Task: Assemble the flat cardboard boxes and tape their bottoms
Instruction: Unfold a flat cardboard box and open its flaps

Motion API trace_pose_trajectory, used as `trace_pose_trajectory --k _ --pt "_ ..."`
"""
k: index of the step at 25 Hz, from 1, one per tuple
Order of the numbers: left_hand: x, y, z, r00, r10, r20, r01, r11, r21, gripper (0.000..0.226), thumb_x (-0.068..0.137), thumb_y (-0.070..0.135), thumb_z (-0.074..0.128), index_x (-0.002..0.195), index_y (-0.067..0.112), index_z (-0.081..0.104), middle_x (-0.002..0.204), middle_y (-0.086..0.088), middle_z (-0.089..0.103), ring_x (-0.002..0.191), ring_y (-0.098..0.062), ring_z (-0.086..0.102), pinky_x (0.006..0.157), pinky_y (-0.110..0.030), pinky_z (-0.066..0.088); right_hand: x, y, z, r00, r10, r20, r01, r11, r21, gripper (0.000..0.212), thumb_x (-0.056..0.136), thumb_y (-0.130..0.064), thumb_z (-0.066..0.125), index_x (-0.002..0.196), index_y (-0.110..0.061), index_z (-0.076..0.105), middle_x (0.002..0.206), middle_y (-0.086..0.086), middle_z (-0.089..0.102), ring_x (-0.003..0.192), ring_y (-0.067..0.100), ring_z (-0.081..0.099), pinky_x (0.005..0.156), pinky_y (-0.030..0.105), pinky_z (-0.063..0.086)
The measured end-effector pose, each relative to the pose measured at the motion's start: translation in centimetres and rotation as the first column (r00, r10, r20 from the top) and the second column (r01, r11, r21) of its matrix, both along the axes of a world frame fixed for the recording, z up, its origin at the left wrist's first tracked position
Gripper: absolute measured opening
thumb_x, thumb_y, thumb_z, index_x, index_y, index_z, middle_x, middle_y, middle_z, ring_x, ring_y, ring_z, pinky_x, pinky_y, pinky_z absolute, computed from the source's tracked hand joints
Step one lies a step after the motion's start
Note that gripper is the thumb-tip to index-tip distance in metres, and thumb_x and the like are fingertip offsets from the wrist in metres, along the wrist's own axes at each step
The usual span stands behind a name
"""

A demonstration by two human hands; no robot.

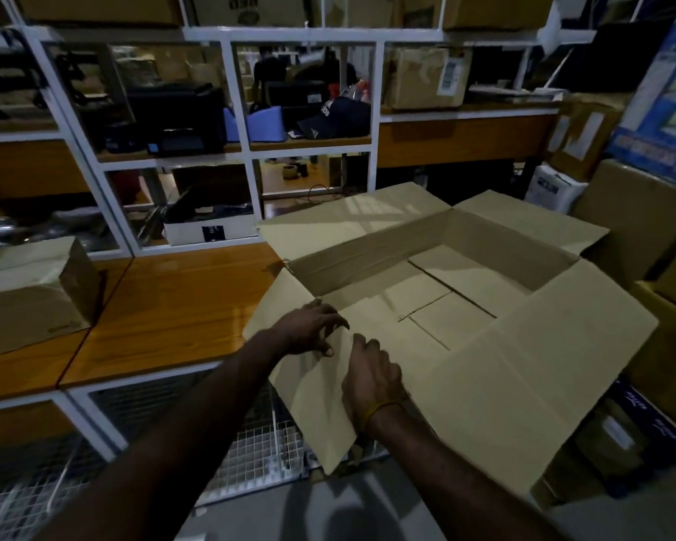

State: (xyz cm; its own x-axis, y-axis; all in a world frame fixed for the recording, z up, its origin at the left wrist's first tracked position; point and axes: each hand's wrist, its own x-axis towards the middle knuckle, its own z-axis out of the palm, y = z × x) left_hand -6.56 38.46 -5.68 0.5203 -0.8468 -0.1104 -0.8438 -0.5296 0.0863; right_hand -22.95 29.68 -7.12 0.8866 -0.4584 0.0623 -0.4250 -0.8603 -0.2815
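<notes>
A large cardboard box [438, 236] stands open in front of me with all its flaps spread outward; its bottom flaps [445, 302] lie folded shut inside. My left hand [311, 328] rests with spread fingers on the near-left flap [309, 400], close to the box corner. Just right of it, my right hand [371, 378] curls its fingers round that flap's inner edge. A wide flap [523, 392] hangs out toward me on the right. No tape or tape dispenser is visible.
The box sits against a wooden counter [164, 314] on the left, which carries another cardboard box [28, 294]. White shelving [235, 111] with boxes and gear fills the back. More cartons [648, 228] crowd the right. Wire mesh [266, 443] lies below.
</notes>
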Motion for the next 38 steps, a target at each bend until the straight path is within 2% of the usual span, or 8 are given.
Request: trace_pose_trajectory --k 6,9,14,17,22,30,35,38 --pt "6.1 1.6 0.4 0.997 0.020 0.074 -0.028 0.994 0.110 0.067 0.084 0.046 0.070 0.142 0.039 0.038 0.154 0.003 0.032 0.146 -0.031 0.018 0.105 -0.053 0.036 3.8 1.9 -0.8 0.996 -0.091 -0.025 0.085 0.980 -0.178 0.058 0.097 -0.026 0.051 0.150 -0.018 0.027 0.125 0.010 0.055 0.108 0.027 0.057 0.084 0.037 0.042" --pt "7.1 1.8 0.5 0.992 -0.014 0.129 0.006 0.998 0.060 0.061 0.086 0.039 0.070 0.140 0.032 0.043 0.150 0.000 0.039 0.145 -0.029 0.023 0.104 -0.051 0.039 4.2 2.3 -0.8 0.990 -0.141 -0.001 0.140 0.980 -0.140 0.051 0.097 -0.025 0.051 0.145 -0.021 0.034 0.122 0.008 0.055 0.107 0.026 0.057 0.083 0.036 0.043" --pt "5.4 3.4 -0.7 0.993 -0.030 0.112 0.039 0.996 -0.075 0.057 0.081 0.042 0.074 0.131 0.031 0.050 0.133 0.003 0.050 0.126 -0.022 0.043 0.081 -0.039 0.048 2.2 3.1 -1.7 0.971 -0.228 0.065 0.234 0.967 -0.102 0.039 0.092 -0.024 0.057 0.130 -0.027 0.047 0.116 0.002 0.058 0.103 0.023 0.058 0.079 0.034 0.044" --pt "3.3 6.3 -1.9 0.998 0.040 0.053 -0.030 0.981 -0.191 0.055 0.078 0.045 0.074 0.127 0.034 0.053 0.131 0.005 0.051 0.124 -0.021 0.042 0.085 -0.039 0.050 0.5 5.0 -2.7 0.968 -0.203 0.147 0.219 0.970 -0.107 0.035 0.088 -0.020 0.060 0.122 -0.028 0.055 0.106 0.001 0.062 0.094 0.025 0.061 0.073 0.036 0.045" --pt "-2.6 13.1 -3.6 0.978 0.207 -0.010 -0.196 0.910 -0.366 0.047 0.079 0.041 0.074 0.123 0.034 0.059 0.128 0.005 0.051 0.122 -0.019 0.041 0.089 -0.039 0.049 -3.1 8.5 -3.8 0.972 -0.049 0.229 0.091 0.980 -0.174 0.039 0.072 -0.014 0.074 0.107 -0.028 0.064 0.086 -0.001 0.062 0.073 0.025 0.062 0.061 0.035 0.044" --pt "-15.7 24.5 -5.9 0.863 0.506 0.008 -0.420 0.725 -0.545 0.034 0.078 0.041 0.075 0.110 0.030 0.069 0.111 0.000 0.060 0.107 -0.022 0.051 0.080 -0.036 0.051 -10.4 14.8 -4.8 0.951 0.223 0.215 -0.182 0.964 -0.194 0.060 0.059 -0.013 0.076 0.113 -0.035 0.061 0.093 -0.007 0.062 0.079 0.021 0.060 0.068 0.034 0.041" --pt "-21.4 28.2 -6.5 0.746 0.665 -0.001 -0.567 0.635 -0.524 0.034 0.080 0.042 0.071 0.113 0.032 0.069 0.111 0.001 0.062 0.108 -0.023 0.055 0.078 -0.039 0.052 -12.9 17.8 -5.0 0.927 0.336 0.164 -0.309 0.936 -0.171 0.065 0.065 -0.012 0.070 0.121 -0.040 0.051 0.103 -0.011 0.058 0.091 0.017 0.056 0.081 0.036 0.041" --pt "-22.6 29.2 -5.6 0.694 0.719 -0.038 -0.640 0.592 -0.490 0.031 0.078 0.038 0.075 0.109 0.031 0.072 0.111 -0.001 0.064 0.108 -0.023 0.054 0.078 -0.036 0.051 -14.0 19.0 -5.2 0.917 0.363 0.167 -0.338 0.928 -0.160 0.065 0.064 -0.008 0.070 0.118 -0.039 0.051 0.101 -0.010 0.059 0.089 0.018 0.058 0.078 0.037 0.043"
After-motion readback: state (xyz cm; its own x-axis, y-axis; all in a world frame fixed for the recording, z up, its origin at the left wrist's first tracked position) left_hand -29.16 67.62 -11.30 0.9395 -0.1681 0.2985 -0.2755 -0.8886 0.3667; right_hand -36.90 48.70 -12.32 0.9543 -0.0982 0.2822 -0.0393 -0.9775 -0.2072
